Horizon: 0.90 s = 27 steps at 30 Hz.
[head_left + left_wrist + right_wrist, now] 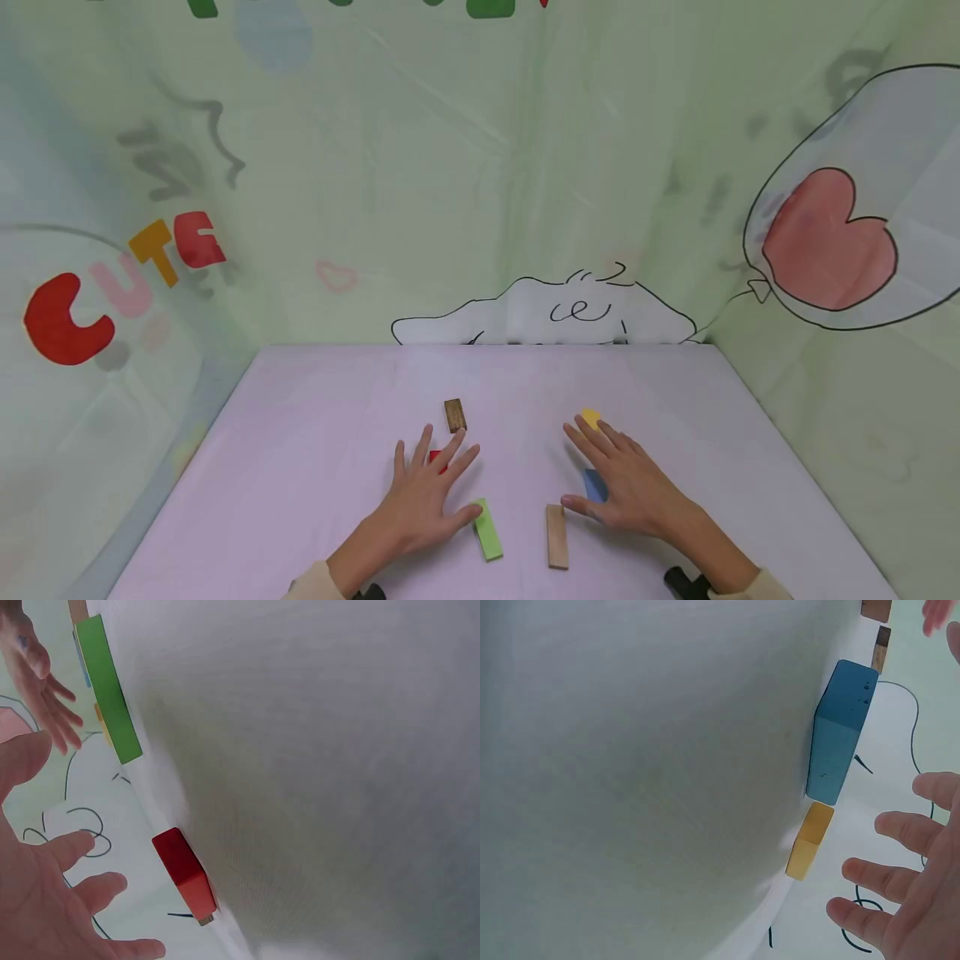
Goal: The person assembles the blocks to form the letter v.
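My left hand (423, 508) is held palm down with spread fingers above the table, holding nothing. Beneath its fingers a red block (438, 459) partly shows, and by its thumb lies a green block (487, 530). The left wrist view has the red block (184, 871) and green block (109, 688) apart from the hand (45, 892). My right hand (633, 487), also spread, hovers over a blue block (595, 485), partly hidden. A yellow block (592, 417) sits beyond its fingertips, and a plain wooden block (557, 537) lies left of its thumb.
A dark brown wooden block (455, 415) lies farther back, past the left fingertips. The pale table (315, 400) meets a printed curtain (450, 183) at its back and sides. Black straps (684, 582) are on the wrists.
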### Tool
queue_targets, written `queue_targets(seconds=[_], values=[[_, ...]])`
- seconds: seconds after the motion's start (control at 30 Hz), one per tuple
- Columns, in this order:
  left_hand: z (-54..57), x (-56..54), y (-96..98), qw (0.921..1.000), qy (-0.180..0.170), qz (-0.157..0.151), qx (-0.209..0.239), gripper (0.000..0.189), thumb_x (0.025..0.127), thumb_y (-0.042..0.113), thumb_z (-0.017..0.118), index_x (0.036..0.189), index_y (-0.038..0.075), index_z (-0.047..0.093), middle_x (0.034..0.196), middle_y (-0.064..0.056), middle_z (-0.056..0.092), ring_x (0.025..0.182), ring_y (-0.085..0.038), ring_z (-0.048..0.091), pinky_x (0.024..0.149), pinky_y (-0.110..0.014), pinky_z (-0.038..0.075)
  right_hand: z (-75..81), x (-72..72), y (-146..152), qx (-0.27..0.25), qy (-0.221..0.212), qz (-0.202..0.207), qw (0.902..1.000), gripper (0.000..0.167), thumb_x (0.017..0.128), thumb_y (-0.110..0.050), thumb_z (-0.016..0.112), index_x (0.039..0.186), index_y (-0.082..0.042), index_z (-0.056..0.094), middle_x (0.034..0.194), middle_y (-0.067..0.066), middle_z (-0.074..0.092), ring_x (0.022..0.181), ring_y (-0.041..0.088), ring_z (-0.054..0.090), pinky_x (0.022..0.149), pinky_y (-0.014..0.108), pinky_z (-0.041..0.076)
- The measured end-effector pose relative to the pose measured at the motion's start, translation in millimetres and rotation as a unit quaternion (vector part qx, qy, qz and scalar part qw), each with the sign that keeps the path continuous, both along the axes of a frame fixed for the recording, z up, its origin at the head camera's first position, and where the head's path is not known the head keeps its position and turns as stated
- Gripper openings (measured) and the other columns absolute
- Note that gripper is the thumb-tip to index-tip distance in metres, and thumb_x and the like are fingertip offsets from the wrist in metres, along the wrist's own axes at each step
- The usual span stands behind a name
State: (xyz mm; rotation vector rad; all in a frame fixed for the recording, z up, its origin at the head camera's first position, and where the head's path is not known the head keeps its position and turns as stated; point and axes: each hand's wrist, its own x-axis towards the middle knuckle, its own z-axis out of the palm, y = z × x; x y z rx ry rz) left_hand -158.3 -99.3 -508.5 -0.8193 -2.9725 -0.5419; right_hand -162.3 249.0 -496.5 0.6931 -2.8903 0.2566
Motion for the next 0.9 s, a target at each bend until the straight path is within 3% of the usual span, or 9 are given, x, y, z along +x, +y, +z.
queue_targets(seconds=[0.27,0.5,0.63,0.9], values=[[-0.6,5.3,-6.5,1.0,-0.001,-0.008,0.004,0.07,0.1,0.058,0.056,0.162,0.028,0.045,0.174,0.001,0.036,0.162,-0.05,0.023,0.116,-0.085,0.016,2.8,3.0,-0.3,0.005,0.022,0.014,0.9996,0.092,0.09,-0.072,0.067,0.159,-0.015,0.049,0.165,0.012,0.05,0.149,0.047,0.049,0.114,0.064,0.044],[2.0,10.6,-6.5,0.9998,0.015,-0.002,0.01,0.066,0.1,0.053,0.06,0.158,0.024,0.051,0.168,0.002,0.046,0.16,-0.043,0.033,0.114,-0.082,0.023,8.0,7.1,-1.8,0.008,0.006,0.003,0.9999,0.087,0.091,-0.069,0.069,0.156,-0.014,0.053,0.162,0.01,0.053,0.146,0.044,0.052,0.112,0.065,0.045],[0.9,16.9,-3.6,0.9994,0.031,-0.004,0.016,0.062,0.098,0.046,0.065,0.154,0.023,0.056,0.164,0.003,0.052,0.156,-0.038,0.041,0.111,-0.076,0.028,9.4,9.3,-1.7,0.004,-0.002,0.007,1.0,0.086,0.091,-0.071,0.068,0.154,-0.014,0.055,0.161,0.009,0.055,0.145,0.044,0.053,0.11,0.065,0.045],[-3.4,32.6,5.6,0.9992,0.026,-0.029,0.005,0.055,0.096,0.045,0.069,0.147,0.025,0.061,0.157,0.001,0.058,0.143,-0.035,0.051,0.102,-0.067,0.035,7.2,22.1,-3.8,-0.004,-0.015,0.032,0.9994,0.086,0.089,-0.072,0.07,0.152,-0.016,0.058,0.158,0.005,0.058,0.148,0.038,0.052,0.114,0.061,0.044]])
